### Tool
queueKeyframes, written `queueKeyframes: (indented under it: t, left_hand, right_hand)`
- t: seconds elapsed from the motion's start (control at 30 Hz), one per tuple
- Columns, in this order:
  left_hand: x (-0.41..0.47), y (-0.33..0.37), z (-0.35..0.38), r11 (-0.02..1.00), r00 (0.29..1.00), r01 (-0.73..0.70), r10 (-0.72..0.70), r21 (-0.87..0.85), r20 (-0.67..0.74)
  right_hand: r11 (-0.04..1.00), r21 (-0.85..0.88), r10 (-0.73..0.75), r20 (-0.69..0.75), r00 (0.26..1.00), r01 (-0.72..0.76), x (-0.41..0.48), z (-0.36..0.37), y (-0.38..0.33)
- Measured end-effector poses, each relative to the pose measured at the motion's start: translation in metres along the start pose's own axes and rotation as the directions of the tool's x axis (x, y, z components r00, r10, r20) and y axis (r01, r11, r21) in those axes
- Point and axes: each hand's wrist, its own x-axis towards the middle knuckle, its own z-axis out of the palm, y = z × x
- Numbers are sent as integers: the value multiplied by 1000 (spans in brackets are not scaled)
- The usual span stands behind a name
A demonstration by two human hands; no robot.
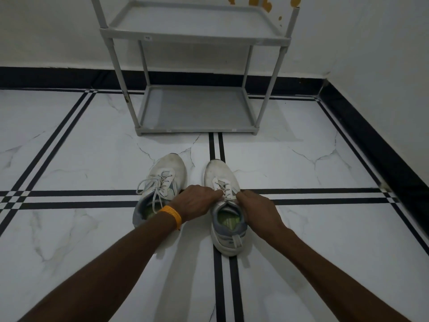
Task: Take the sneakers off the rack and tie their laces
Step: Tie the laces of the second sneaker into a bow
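Two white sneakers with grey heels stand side by side on the floor, toes pointing away from me. The left sneaker (166,180) has loose laces spilling to its left side. Both hands are on the right sneaker (220,173), at the top of its lacing. My left hand (197,202), with an orange band on the wrist, pinches a lace from the left. My right hand (256,209) grips a lace from the right. My fingers hide the lace ends, so any knot is out of sight.
A grey plastic shoe rack (195,130) stands against the white wall just beyond the sneakers, both visible shelves bare. The floor is white marble tile with black stripes. A black skirting (371,135) and a wall close off the right side.
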Motion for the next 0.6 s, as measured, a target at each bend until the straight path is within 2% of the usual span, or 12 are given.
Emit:
queueKeyframes:
  t: [0.1, 0.2, 0.27, 0.3, 0.37, 0.4, 0.43, 0.47, 0.5, 0.53, 0.57, 0.6]
  left_hand:
    - [2, 7, -2, 1000, 1000, 21, -21, 11, 5]
    - [1, -1, -16, 999, 997, 49, -49, -9, -63]
    - [-16, -17, -37, 966, 960, 194, -223, -170, -167]
    - [-31, -27, -45, 919, 914, 303, -356, -253, -197]
    - [-70, -52, -51, 766, 752, 584, -635, -267, -177]
    - [-88, -62, -53, 635, 642, 724, -763, -269, -76]
    - [-103, -67, -54, 479, 531, 822, -840, -308, 110]
    - [-113, -65, -55, 316, 465, 855, -817, -411, 340]
    - [-118, -60, -57, 142, 459, 836, -709, -529, 535]
    - [-121, -56, -55, 37, 502, 791, -609, -610, 614]
    - [-120, -54, -51, 34, 562, 750, -560, -661, 608]
    - [-117, -56, -44, 82, 611, 720, -546, -689, 573]
  right_hand:
    - [995, 40, 95, 41, 995, -96, 2, 4, 5]
    - [931, 278, 232, 49, 972, -236, 2, 3, 10]
    - [809, 456, 334, 162, 928, -371, 1, 0, 8]
    - [744, 515, 359, 229, 905, -425, 1, 0, 6]
    - [728, 522, 346, 281, 895, -445, 2, 6, 1]
    - [735, 511, 351, 277, 895, -446, 4, 11, 0]
    - [734, 504, 367, 271, 890, -456, 6, 14, -2]
    - [726, 501, 385, 272, 882, -471, 11, 17, -4]
    - [718, 504, 391, 278, 877, -480, 16, 19, -8]
    - [704, 517, 393, 289, 873, -488, 22, 22, -12]
    - [699, 524, 389, 294, 873, -488, 28, 22, -17]
    - [701, 521, 389, 293, 873, -487, 34, 25, -23]
